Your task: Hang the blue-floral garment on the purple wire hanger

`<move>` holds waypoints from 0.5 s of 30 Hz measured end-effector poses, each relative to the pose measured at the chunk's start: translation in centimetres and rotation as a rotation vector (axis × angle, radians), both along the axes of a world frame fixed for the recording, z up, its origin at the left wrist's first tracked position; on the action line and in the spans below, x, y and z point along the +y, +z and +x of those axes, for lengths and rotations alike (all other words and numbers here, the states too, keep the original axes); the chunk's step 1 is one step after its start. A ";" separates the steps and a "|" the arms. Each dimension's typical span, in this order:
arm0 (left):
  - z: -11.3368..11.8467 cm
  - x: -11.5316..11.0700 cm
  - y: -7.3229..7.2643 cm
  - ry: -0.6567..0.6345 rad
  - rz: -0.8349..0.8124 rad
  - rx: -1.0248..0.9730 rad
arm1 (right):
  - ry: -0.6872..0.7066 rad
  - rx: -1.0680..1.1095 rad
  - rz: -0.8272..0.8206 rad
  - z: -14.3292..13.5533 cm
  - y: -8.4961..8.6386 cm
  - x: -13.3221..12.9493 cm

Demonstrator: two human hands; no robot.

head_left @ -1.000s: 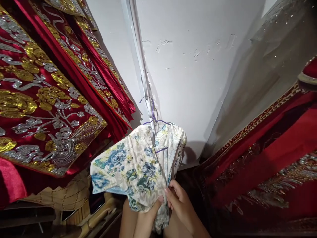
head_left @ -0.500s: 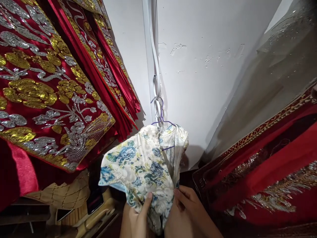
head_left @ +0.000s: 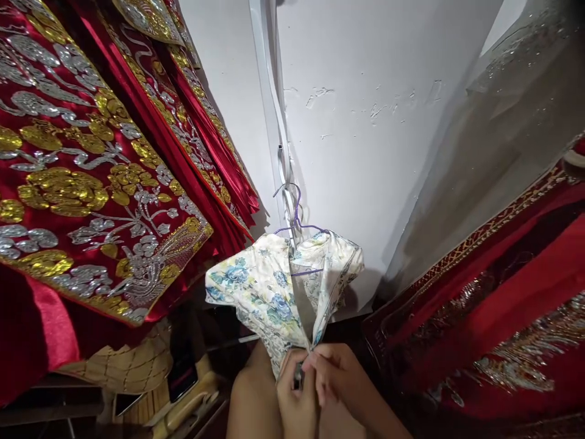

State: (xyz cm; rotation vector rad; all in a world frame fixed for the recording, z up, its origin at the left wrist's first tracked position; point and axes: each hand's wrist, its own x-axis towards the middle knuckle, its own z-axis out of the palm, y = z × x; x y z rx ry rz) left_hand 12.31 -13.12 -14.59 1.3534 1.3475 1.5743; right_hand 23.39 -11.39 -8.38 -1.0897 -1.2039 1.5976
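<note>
In the head view, the top [head_left: 256, 280] hangs from the hanger [head_left: 298, 198]. Below the hanger, the left hand [head_left: 298, 411] and right hand [head_left: 339, 369] pinch its front edges close together. It looks light, limp, perhaps slippery; the edges seem the surest hold.

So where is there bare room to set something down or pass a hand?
For a hand, the white wall looks open between the pale upright strip and grey translucent sheeting, above the cream blue-floral shirt. It is crowded at the red cloth with gold-and-silver embroidery and where left hand and right hand pinch the shirt. No clearly bare level surface shows.
</note>
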 end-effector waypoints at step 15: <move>-3.8 2.4 2.6 0.020 -0.045 0.141 | -0.055 0.028 0.324 0.8 12.9 7.7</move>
